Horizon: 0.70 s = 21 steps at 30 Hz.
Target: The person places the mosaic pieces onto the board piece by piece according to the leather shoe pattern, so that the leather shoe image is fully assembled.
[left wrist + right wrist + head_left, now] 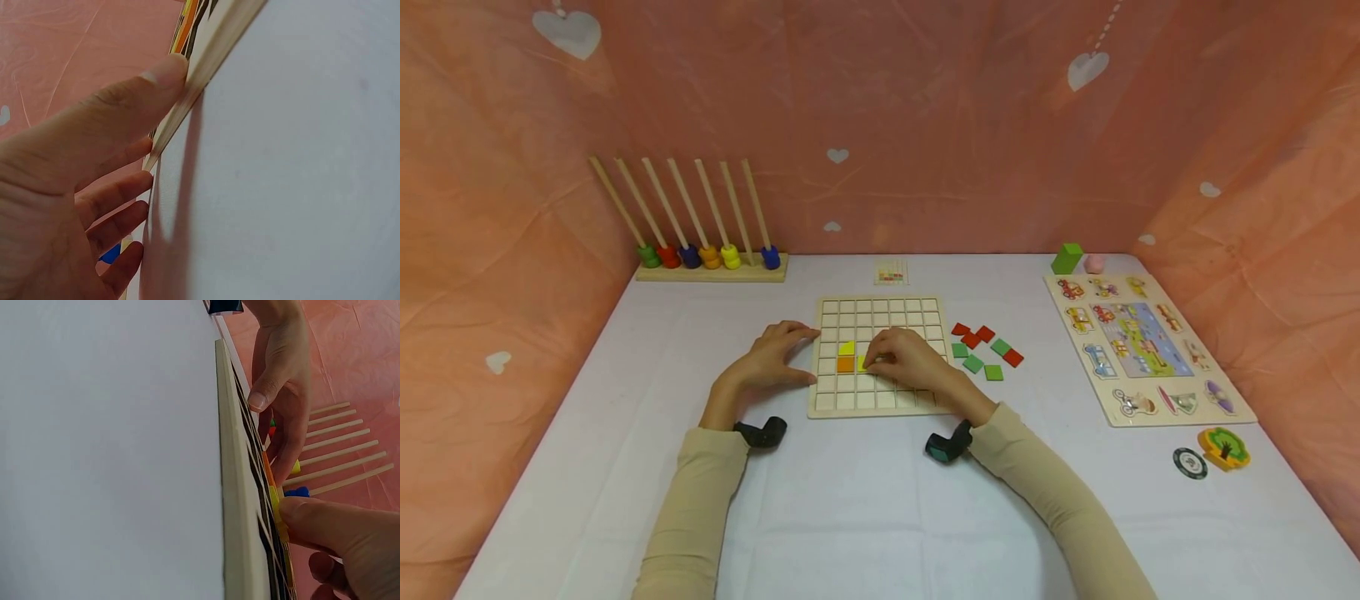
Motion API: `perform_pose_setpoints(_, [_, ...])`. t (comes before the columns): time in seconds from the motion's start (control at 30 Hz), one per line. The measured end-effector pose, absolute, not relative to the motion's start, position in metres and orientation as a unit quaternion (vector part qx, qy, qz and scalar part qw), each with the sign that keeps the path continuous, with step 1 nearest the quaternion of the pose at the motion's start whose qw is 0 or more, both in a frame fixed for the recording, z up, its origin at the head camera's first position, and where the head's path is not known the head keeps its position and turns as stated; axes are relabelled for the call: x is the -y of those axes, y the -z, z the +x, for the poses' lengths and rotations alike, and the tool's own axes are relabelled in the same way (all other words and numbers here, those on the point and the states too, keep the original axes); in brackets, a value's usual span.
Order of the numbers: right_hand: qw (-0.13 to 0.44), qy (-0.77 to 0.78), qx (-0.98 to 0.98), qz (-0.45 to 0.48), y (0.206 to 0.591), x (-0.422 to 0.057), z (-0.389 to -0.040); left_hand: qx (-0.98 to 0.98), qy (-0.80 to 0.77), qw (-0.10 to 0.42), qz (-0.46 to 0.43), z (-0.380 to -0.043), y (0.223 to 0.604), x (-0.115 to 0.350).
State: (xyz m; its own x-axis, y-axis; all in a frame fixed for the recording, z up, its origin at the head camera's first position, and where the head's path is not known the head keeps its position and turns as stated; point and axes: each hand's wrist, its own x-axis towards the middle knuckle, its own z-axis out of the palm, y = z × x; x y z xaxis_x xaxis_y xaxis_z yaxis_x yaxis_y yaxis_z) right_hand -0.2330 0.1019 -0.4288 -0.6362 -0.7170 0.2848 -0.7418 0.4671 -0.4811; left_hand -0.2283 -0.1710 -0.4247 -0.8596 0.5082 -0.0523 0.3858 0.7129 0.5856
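Note:
A wooden grid board (887,402) lies flat on the table, with square cells. One cell holds an orange square tile (846,365), and a yellow triangular tile (847,348) sits in the cell behind it. My right hand (906,357) is over the board, thumb and fingertips pinching a yellow tile (862,364) just right of the orange one. In the right wrist view the thumb meets this yellow tile (275,506) at the board's surface. My left hand (767,358) rests at the board's left edge, thumb and fingers extended; the left wrist view shows the thumb against the rim.
Several red tiles (985,332) and green tiles (973,363) lie right of the board. A small pattern card (891,272) is behind it. A peg stand with rings (711,273) stands back left; a picture puzzle (1097,392), green block (1067,259), tree piece (1225,448) and round chip (1190,463) are right.

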Motion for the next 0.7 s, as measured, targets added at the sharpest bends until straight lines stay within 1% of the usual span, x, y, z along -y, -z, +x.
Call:
perform_pose_setpoints(0.23, [0.018, -0.287, 0.857, 0.429, 0.427, -0.101, -0.232, -0.920, -0.291, 0.102, 0.242, -0.228, 0.424, 0.170])
perform_pose_setpoints(0.43, [-0.008, -0.336, 0.861, 0.383, 0.416, -0.111, -0.232, -0.919, -0.291, 0.104, 0.243, -0.229, 0.425, 0.171])
perform_pose_setpoints(0.7, [0.032, -0.367, 0.847, 0.383, 0.403, -0.154, -0.238, -0.919, -0.295, 0.109, 0.240, -0.227, 0.423, 0.170])
